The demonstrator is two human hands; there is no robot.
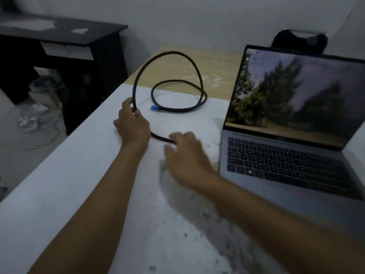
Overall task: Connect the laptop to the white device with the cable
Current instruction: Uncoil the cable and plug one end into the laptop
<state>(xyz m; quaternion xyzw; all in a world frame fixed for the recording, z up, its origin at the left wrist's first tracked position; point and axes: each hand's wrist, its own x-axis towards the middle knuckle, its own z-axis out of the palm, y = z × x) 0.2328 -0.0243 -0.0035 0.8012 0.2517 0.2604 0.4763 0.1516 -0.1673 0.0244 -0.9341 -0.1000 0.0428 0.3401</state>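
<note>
A black braided cable [198,76] loops up off the white table [65,175]. Its blue-collared plug [154,108] lies on the table. My left hand [132,123] grips the cable where the tall loop comes down. A short run of cable leads from there to my right hand [185,155], which is blurred and rests over the cable's near end; whether it grips the cable I cannot tell. An open grey laptop [286,161] with a lit screen stands to the right. No white device is in view.
A bare wooden strip [217,68] forms the table's far part. A black desk [65,36] with a drawer stands at the back left, with cords and clutter on the floor [37,119] beneath. A dark chair back [300,41] rises behind the laptop.
</note>
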